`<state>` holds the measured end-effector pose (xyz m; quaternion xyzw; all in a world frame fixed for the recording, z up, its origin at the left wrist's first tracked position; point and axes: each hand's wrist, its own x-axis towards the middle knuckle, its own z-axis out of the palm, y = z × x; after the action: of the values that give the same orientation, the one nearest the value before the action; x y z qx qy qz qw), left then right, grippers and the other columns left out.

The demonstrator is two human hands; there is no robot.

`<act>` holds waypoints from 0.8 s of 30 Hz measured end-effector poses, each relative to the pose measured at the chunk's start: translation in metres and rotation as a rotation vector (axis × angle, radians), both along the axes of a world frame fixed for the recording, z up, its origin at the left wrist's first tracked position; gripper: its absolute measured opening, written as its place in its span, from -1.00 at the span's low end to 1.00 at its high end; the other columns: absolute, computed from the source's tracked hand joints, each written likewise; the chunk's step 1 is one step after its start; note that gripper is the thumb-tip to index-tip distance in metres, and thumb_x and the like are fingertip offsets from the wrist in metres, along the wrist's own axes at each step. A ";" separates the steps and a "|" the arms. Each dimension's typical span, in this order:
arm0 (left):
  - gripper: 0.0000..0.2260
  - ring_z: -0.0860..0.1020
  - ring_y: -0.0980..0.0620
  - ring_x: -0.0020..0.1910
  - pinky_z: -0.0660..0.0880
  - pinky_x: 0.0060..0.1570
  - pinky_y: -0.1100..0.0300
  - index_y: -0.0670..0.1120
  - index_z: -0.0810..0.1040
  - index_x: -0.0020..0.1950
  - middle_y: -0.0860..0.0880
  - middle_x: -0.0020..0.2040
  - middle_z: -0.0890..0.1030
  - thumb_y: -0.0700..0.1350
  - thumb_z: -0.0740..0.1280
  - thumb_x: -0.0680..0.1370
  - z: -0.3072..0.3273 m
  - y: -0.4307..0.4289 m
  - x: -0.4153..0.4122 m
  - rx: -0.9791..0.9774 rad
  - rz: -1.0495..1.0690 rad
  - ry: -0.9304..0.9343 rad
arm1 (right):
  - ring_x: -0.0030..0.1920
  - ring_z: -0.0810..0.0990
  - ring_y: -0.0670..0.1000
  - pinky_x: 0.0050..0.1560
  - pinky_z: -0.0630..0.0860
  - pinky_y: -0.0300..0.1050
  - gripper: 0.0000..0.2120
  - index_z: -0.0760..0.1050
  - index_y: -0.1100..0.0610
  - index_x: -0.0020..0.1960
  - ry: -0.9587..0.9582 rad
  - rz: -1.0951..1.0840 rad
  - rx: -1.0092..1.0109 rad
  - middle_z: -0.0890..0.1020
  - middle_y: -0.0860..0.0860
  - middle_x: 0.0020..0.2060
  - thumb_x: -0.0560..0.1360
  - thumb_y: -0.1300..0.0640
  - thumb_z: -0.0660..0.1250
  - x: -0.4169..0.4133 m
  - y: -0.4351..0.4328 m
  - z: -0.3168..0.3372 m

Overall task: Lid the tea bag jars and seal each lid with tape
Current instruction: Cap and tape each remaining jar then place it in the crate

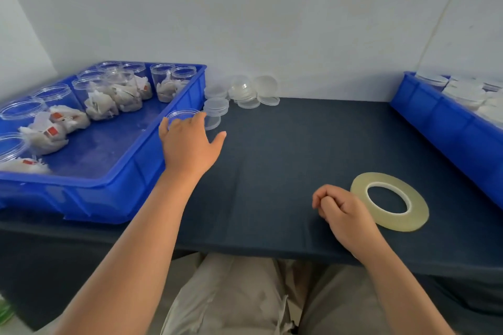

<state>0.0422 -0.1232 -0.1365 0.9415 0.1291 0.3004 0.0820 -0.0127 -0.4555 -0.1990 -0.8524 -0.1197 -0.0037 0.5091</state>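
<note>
A dark blue cloth (299, 144) is being seen spread over the table, with a white wall (272, 22) behind. Two blue trays are being counted, the left tray (114, 187) and the right tray (449, 128). One tape roll (394, 223) is lying flat, near right. About ten open jars (128, 92) of tea bags are being carried in the left tray. Clear lids (245, 92) are being heaped far centre, too overlapped to count. The left hand (187, 144) is being draped over the rim of one jar (181, 114) at that tray's right edge, thumb splayed; whether it grips cannot be told. The right hand (343, 209) is being rested as an empty fist just left of the tape roll.

Table (299, 149) centre is left open; flanked by blue bin (95, 198) at 9, second bin (449, 130) at 3; lids (245, 92) at 12, tape roll (394, 221) at 4.
</note>
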 end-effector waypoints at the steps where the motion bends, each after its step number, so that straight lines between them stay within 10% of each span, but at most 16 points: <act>1: -0.53 0.64 -0.20 0.12 0.19 0.58 -0.25 -0.04 0.59 0.36 -0.04 -0.02 0.74 0.24 0.40 0.58 -0.004 -0.004 -0.001 0.044 -0.027 -0.046 | -0.40 0.39 -0.14 -0.38 0.36 -0.26 -0.69 0.56 -0.02 -0.14 0.000 0.002 0.002 0.50 -0.12 -0.41 0.62 0.26 0.15 0.000 0.000 0.000; 6: -0.86 0.58 -0.12 -0.10 0.45 0.41 -0.19 -0.06 0.69 0.15 -0.03 -0.18 0.68 -0.07 0.42 0.64 -0.016 -0.018 -0.012 -0.024 -0.276 -0.214 | -0.40 0.38 -0.12 -0.39 0.33 -0.26 -0.66 0.58 -0.05 -0.13 -0.003 0.010 -0.001 0.48 -0.13 -0.42 0.61 0.28 0.15 0.000 0.000 0.000; 13: -0.90 0.63 0.17 -0.01 0.53 0.08 0.24 0.10 0.70 0.11 0.22 -0.05 0.67 -0.01 0.49 0.60 -0.008 -0.076 -0.036 -0.359 -0.683 -0.214 | -0.15 0.60 -0.13 -0.14 0.52 -0.23 -0.76 0.57 -0.30 0.12 -0.044 -0.032 -0.021 0.63 -0.15 -0.14 0.65 0.08 0.38 -0.001 0.004 0.006; 18: -0.91 0.65 0.12 -0.11 0.60 0.13 0.11 0.08 0.69 0.03 0.14 -0.16 0.69 -0.07 0.50 0.54 -0.012 -0.121 -0.058 -0.425 -0.924 -0.226 | 0.44 0.47 -0.21 0.38 0.49 -0.18 0.05 0.13 -0.18 0.66 -0.053 0.074 -0.044 0.46 -0.27 0.46 0.34 -0.31 0.62 -0.004 0.011 0.009; 24: -0.93 0.66 0.08 -0.07 0.61 0.06 0.05 -0.04 0.73 0.01 0.18 -0.10 0.69 -0.17 0.51 0.55 -0.009 -0.138 -0.060 -0.498 -1.088 -0.103 | 0.22 0.63 -0.28 0.08 0.55 -0.43 -0.13 0.24 -0.21 0.51 -0.075 0.042 0.074 0.58 -0.40 0.23 0.35 -0.21 0.66 -0.002 0.009 0.009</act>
<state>-0.0175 -0.2617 -0.1452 0.8093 -0.3088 0.2212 0.4481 -0.0148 -0.4466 -0.1898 -0.8296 -0.1566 -0.0295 0.5352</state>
